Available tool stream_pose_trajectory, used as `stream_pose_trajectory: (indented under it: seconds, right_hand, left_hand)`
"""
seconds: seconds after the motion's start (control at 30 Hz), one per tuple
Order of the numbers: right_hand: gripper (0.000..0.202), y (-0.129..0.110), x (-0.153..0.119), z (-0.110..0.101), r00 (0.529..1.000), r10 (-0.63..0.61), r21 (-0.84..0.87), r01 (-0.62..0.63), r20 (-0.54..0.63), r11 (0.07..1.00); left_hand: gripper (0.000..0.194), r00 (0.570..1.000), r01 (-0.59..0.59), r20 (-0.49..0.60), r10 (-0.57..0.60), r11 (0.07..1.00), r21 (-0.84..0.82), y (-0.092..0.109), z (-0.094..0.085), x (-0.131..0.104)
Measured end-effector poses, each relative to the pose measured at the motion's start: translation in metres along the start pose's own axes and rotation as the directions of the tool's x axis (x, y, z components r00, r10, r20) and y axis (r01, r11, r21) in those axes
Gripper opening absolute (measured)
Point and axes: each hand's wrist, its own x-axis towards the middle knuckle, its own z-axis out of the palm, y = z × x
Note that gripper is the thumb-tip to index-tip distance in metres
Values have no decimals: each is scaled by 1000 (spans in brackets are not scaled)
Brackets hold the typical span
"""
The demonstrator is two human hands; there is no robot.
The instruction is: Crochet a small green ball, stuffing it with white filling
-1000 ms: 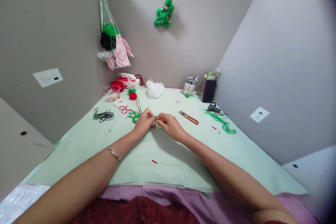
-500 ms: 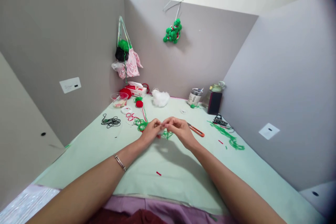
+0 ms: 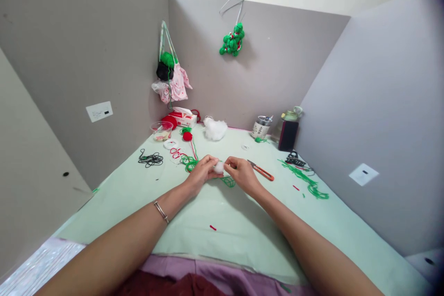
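Observation:
My left hand (image 3: 204,172) is closed around a small wad of white stuffing (image 3: 218,167), the fingers behind it and the thumb in front. At the wad's right edge, my right hand (image 3: 240,173) has its thumb and fingertips pinched together. Whatever lies in that pinch is too small to make out. Loops of green yarn (image 3: 229,181) lie on the cloth below and behind my hands. Just beyond the right hand rests a pair of orange thread snips (image 3: 262,171). A larger heap of white stuffing (image 3: 215,128) sits toward the back of the table.
Black cord (image 3: 150,159), a red yarn ball (image 3: 188,136) and a clear bowl (image 3: 162,132) are at the left. Green yarn strands (image 3: 307,179), a dark upright box (image 3: 288,135) and a tin (image 3: 261,127) stand or lie right. Grey partitions (image 3: 263,74) enclose the table.
My hands have drawn slightly apart, and the white wad between them now shows clearly. The whole view has shifted a little, with things appearing farther right.

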Motion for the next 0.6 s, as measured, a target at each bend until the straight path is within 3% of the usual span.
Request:
stream_pose_trajectory:
  seconds: [0.2,0.37,0.6]
  right_hand:
    - [22,0,1,-4,999,28,13,-28,16,1000]
    - [25,-8,-7,0,994,-27,6,27,104,1000]
    - [15,-14,-11,12,993,-34,-45,40,114,998]
  left_hand:
    - [22,999,-26,24,26,1000,14,1,-1,0]
    - [27,999,-14,-39,19,992,123,-6,-4,5]
    - [30,992,2,-127,22,983,182,-13,-6,13]
